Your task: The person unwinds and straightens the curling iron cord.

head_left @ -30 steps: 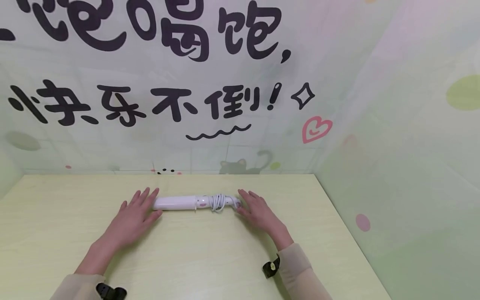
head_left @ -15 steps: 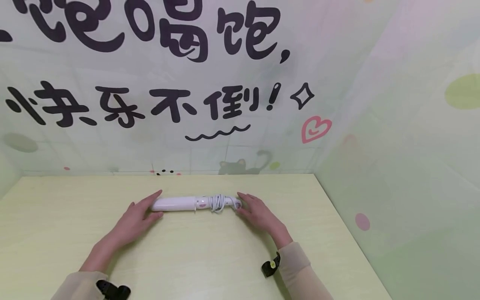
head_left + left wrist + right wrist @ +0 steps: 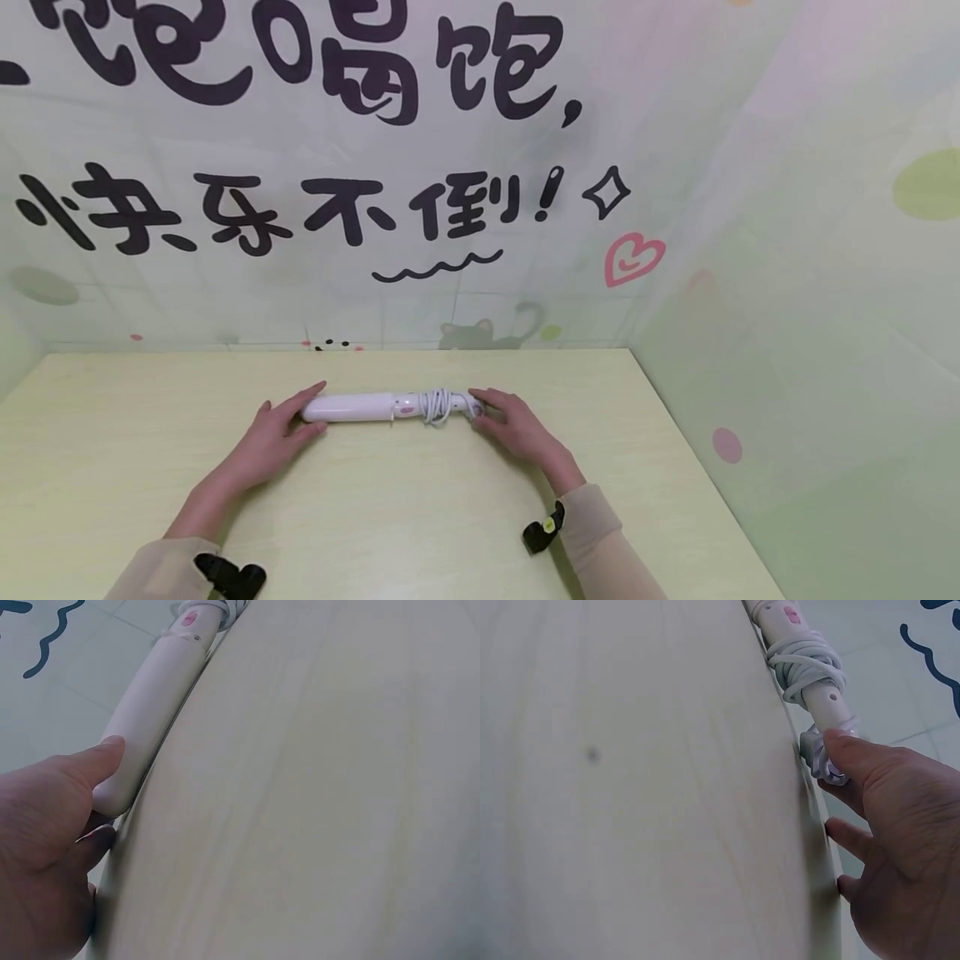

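I've room nearside of wand (image 3: 352,407), b/w L hand (image 3: 272,435) & R hand (image 3: 519,427); back wall (image 3: 337,304) blocks tabletop (image 3: 375,500) far edge.

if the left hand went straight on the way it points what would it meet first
The left hand would meet the white wand first; in the left wrist view its thumb rests against the rounded end. Past that, probably the back wall, though depth is hard to judge.

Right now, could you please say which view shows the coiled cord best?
The right wrist view: the coiled cord appears largest and clearest. The head view shows it smaller; the left wrist view, only part, at the top.
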